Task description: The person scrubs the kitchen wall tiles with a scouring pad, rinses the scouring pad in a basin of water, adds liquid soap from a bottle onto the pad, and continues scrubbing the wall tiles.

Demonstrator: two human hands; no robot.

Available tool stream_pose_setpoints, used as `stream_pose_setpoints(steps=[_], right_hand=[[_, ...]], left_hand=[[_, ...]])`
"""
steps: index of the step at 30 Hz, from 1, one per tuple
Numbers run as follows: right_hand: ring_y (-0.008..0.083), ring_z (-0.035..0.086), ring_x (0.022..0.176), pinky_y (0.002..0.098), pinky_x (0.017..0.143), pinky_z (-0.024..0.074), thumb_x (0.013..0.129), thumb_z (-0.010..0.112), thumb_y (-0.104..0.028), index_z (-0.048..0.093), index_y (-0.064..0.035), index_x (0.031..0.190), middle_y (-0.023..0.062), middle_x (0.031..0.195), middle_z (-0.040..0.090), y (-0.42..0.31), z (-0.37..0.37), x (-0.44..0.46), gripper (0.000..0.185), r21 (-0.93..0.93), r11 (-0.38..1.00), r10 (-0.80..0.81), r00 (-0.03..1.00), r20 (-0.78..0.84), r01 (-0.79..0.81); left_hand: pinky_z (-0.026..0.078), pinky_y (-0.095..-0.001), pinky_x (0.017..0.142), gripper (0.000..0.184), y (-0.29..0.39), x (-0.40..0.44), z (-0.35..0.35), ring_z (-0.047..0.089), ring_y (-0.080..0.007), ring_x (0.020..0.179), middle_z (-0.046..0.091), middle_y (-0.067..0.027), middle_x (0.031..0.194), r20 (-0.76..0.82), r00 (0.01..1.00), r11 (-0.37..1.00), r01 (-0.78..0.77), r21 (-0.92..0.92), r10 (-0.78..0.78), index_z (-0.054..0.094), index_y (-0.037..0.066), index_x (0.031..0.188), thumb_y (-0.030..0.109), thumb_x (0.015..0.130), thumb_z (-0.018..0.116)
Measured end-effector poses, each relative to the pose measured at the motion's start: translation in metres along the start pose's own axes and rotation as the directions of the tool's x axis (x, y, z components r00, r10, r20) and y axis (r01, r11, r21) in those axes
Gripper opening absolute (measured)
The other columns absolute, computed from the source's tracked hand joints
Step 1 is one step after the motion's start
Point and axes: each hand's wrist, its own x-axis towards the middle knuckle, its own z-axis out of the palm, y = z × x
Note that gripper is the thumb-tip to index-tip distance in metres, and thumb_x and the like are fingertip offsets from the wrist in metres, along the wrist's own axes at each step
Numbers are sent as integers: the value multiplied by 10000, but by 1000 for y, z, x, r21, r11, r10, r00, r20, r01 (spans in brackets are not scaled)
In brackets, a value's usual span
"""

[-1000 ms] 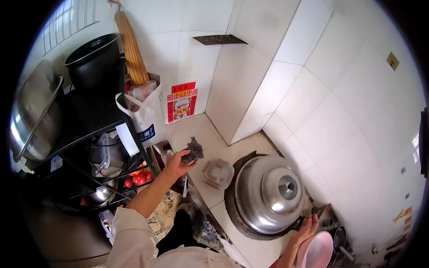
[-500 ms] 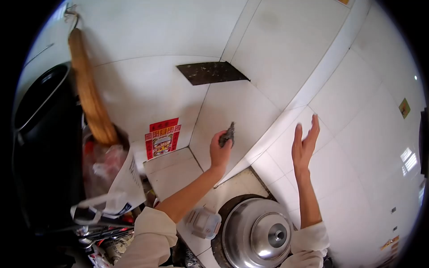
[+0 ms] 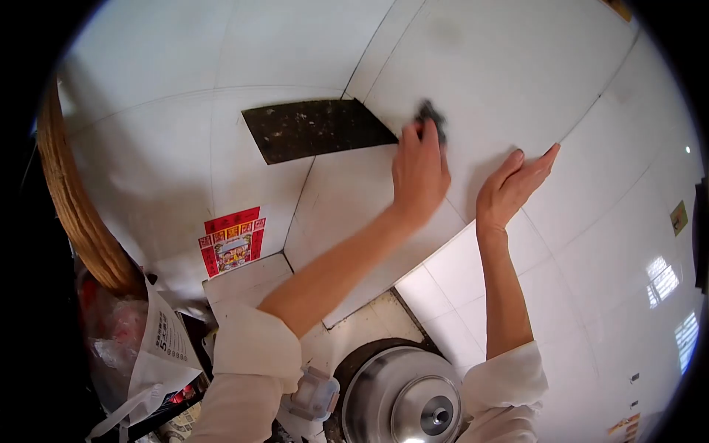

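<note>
My left hand (image 3: 421, 176) is closed around a dark grey steel wool scrubber (image 3: 431, 112), pressed to the white tiled wall (image 3: 502, 81) just right of a dark shelf (image 3: 314, 133) in the corner. The scrubber is blurred and partly hidden by my fingers. Off to the right, my right hand (image 3: 508, 190) is flat with fingers stretched out, at the edge where the wall panel turns. It holds nothing; whether the palm fully touches the tile I cannot tell.
Below my arms sits a metal pot lid (image 3: 402, 395), beside a clear plastic container (image 3: 315, 393). At left are a long wooden piece (image 3: 77, 199) and a white bag (image 3: 162, 343). A red poster (image 3: 233, 244) is stuck on the wall.
My left hand has moved up and right with the steel wool scrubber, from in front of the lower wall to beside the shelf. My right hand has shifted to the wall edge. The view has turned.
</note>
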Motion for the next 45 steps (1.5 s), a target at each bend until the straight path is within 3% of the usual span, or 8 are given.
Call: stream_pose_setpoints(steps=[4,8,15,21,30,40,43,45], right_hand=[[426,239,1341,469,1107,205,981,363,-149,125,97,1421,273,1478,195,-5,-1,0,557,1,1000,10,1000,-16,-10],[428,245,1338,471,1102,227,980,360,-128,125,97,1421,277,1468,206,-4,-1,0,548,-2,1000,-17,1000,-15,17],[426,245,1341,478,1096,240,976,368,-122,112,94,1424,284,1461,211,-5,-2,2,559,-45,999,-13,1000,-5,13],[418,262,1334,472,1092,249,972,382,-118,114,86,1427,281,1456,226,-2,-1,0,566,1,1000,-4,1000,2,4],[431,305,1291,465,1073,276,965,402,-121,130,90,1420,284,1445,241,-1,-1,1,570,-35,999,-31,999,-15,30],[401,330,1259,449,1051,297,978,397,-130,153,109,1410,284,1411,285,-2,1,2,550,-50,999,-16,999,-28,15],[433,300,1296,467,1062,293,962,406,-114,127,85,1422,289,1434,256,-2,0,-1,574,-29,999,-29,999,-33,28],[430,302,1296,469,1057,300,960,411,-115,129,83,1422,291,1432,259,-2,-1,1,577,-30,999,-34,999,-34,33]], left_hand=[[466,-483,760,260,-3,36,6,556,-410,929,518,-260,1028,112,973,978,191,85,-200,513,-40,1011,108,819,607],[369,-504,964,524,2,-4,14,442,-513,1094,391,-396,1232,144,990,998,-5,68,-5,365,-151,1189,67,767,585],[516,-423,679,170,-91,146,3,653,-352,739,665,-195,821,318,779,816,577,-26,-541,612,-70,824,65,729,574],[557,-302,677,346,-68,130,-16,641,-256,841,531,-189,1154,595,549,679,734,-8,-587,471,-91,1149,63,840,485],[521,-351,653,414,-61,129,-30,638,-287,892,553,-177,1082,521,593,625,768,-139,-614,477,-92,1160,68,783,537],[449,-477,878,372,-5,23,-10,562,-406,1036,585,-248,1079,330,920,978,200,65,-210,504,-26,1145,187,842,545],[466,-487,811,226,-3,80,-26,593,-392,969,598,-259,987,451,760,848,530,-11,-469,494,-25,975,169,860,515],[486,-478,809,223,-3,72,-21,613,-396,911,614,-257,929,435,800,896,442,39,-413,507,-54,946,112,802,546]])
